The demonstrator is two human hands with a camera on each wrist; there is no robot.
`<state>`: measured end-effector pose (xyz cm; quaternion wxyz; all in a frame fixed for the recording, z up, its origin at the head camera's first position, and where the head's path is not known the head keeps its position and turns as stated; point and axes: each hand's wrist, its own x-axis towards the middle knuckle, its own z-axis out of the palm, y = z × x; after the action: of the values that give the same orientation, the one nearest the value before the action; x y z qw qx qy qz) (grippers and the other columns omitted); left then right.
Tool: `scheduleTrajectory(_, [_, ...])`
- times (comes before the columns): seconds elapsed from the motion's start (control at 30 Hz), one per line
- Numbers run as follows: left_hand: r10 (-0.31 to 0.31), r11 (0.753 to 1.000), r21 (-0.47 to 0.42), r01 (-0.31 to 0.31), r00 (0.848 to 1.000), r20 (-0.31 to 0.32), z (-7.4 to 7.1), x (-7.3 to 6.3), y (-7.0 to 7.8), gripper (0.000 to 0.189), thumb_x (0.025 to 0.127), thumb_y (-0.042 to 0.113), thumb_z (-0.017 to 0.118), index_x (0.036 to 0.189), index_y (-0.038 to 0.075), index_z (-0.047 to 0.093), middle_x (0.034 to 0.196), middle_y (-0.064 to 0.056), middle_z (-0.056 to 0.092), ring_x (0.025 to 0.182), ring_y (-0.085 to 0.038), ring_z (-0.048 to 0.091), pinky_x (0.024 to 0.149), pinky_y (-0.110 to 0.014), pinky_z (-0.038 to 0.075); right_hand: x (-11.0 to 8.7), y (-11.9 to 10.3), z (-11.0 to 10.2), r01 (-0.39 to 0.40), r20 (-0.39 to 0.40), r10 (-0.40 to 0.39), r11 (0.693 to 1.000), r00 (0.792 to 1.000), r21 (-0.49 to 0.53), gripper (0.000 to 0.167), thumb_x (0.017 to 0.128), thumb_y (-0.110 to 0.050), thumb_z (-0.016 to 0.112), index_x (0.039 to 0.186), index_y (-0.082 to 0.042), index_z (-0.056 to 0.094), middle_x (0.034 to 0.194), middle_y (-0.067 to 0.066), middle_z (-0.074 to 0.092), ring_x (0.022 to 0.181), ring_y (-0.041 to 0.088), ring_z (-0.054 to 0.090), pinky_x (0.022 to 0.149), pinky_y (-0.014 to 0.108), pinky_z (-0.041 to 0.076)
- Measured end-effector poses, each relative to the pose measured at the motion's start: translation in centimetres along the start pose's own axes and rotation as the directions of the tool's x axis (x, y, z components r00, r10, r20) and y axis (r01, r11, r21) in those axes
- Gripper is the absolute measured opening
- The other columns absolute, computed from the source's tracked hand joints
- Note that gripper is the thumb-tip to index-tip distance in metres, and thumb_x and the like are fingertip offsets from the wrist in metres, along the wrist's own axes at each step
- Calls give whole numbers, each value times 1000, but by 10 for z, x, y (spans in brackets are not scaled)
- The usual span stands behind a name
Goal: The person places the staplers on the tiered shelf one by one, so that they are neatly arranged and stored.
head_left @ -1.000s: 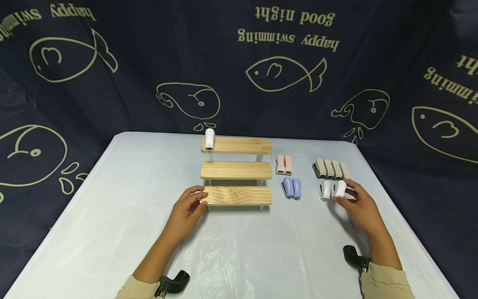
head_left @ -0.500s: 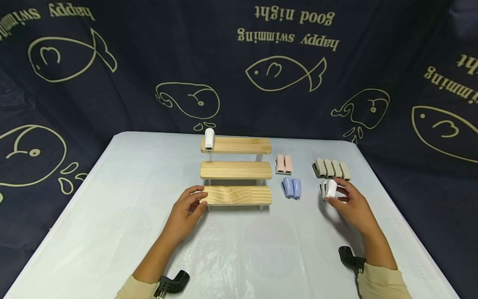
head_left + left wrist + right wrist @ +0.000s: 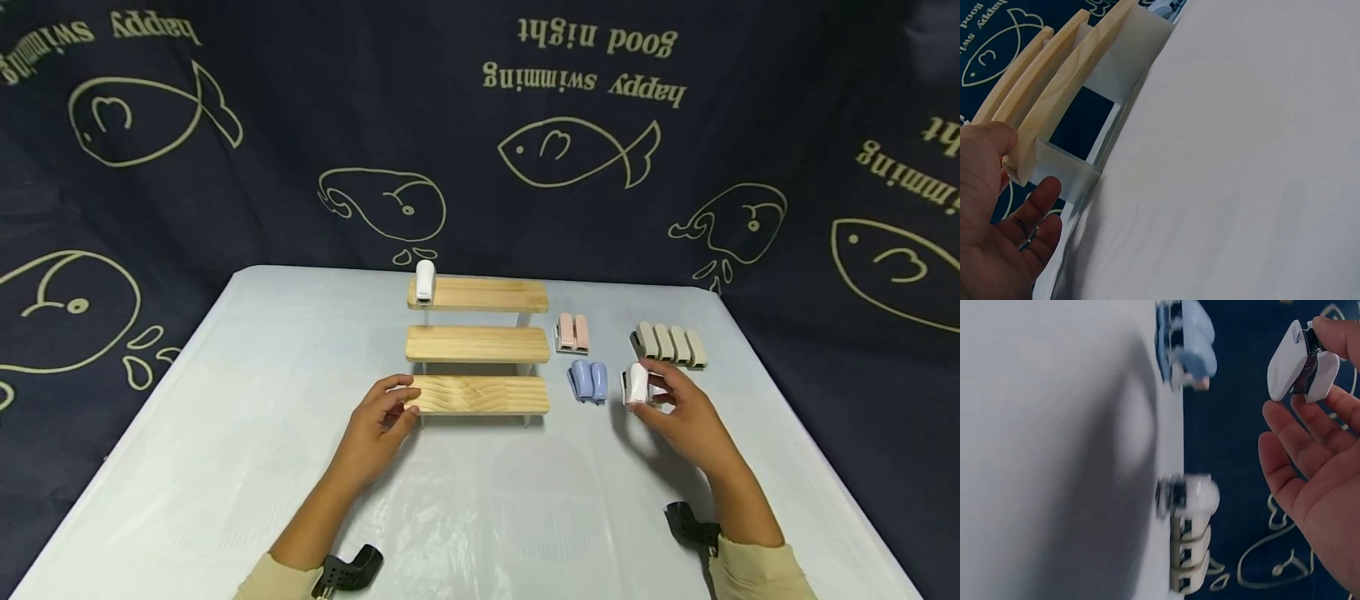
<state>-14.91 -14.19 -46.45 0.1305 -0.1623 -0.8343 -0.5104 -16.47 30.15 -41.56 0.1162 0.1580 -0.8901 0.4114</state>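
Right hand (image 3: 684, 418) pinches white stapler (image 3: 637, 384) clear of table (image 3: 480, 517), at the hand's ten o'clock, blue staplers (image 3: 588, 382) near it at nine; left hand (image 3: 377, 427), lower fingers loose, grips wooden rack (image 3: 480, 396) at its eight o'clock end.

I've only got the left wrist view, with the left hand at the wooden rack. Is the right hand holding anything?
Observer: Yes, the right hand pinches a white stapler above the table.
Operator: Any other white one out on the table?
Observer: Yes, the right wrist view shows another white stapler near a row of beige staplers.
Operator: How many in that row?
Observer: Four, side by side, in the head view.
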Motion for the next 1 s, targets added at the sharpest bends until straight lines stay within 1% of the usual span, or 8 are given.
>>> scheduleTrajectory(0.07, [-1,1000,-6,1,1000,7,1,0,0,24,96,10,67,120,4,68,138,-5,53,93,-15,63,78,-27,55,2,-4,2,29,4,-29,999,1000,-15,63,81,4,78,138,2,51,129,16,57,110,-8,51,82,21,50])
scheduleTrajectory(0.23, [-18,1000,-15,18,1000,-1,1,-1,0,24,96,10,67,119,5,69,138,-4,54,92,-14,63,78,-28,55,11,-16,8,79,28,-78,996,997,-51,62,82,2,79,137,2,53,130,14,58,112,2,54,82,24,49])
scheduleTrajectory(0.4, [-6,1000,-23,6,1000,-3,0,-1,1,23,96,9,67,118,5,69,137,-6,54,93,-15,63,77,-28,55,24,-29,13,92,42,-89,993,995,-77,62,80,0,81,137,0,54,132,13,58,113,18,58,82,24,49])
scheduleTrajectory(0.47, [-1,1000,-23,1,1000,-4,0,-1,0,23,96,9,67,118,4,69,137,-6,54,92,-15,63,77,-28,55,29,-35,14,95,49,-91,992,995,-83,62,81,-2,81,137,-1,54,133,13,57,114,24,58,82,26,49])
scheduleTrajectory(0.5, [1,1000,-23,-1,1000,-4,0,-1,0,23,96,9,67,118,4,69,137,-6,54,92,-15,63,77,-28,55,31,-38,15,94,52,-90,992,995,-83,62,82,-3,81,138,-1,53,133,12,57,114,25,58,83,28,49])
scheduleTrajectory(0.67, [11,1000,-27,-11,1000,-5,1,0,0,23,96,8,67,118,4,69,137,-7,54,90,-15,63,76,-27,55,41,-54,19,93,49,-90,993,995,-68,62,83,-7,80,139,-5,53,133,9,57,116,26,59,83,33,49])
scheduleTrajectory(0.77, [15,1000,-23,-15,1000,-7,1,-1,0,23,96,8,67,119,4,69,137,-7,54,89,-15,64,75,-27,55,48,-62,22,109,51,-107,993,993,-50,62,84,-8,80,140,-7,53,135,7,57,117,25,58,83,32,48])
scheduleTrajectory(1.0, [6,1000,-9,-6,1000,-4,0,-1,0,24,96,10,67,119,3,68,137,-7,54,89,-15,63,75,-27,55,63,-77,30,140,75,-137,990,988,-33,64,85,-10,79,142,-10,51,134,6,56,116,23,58,84,35,49])
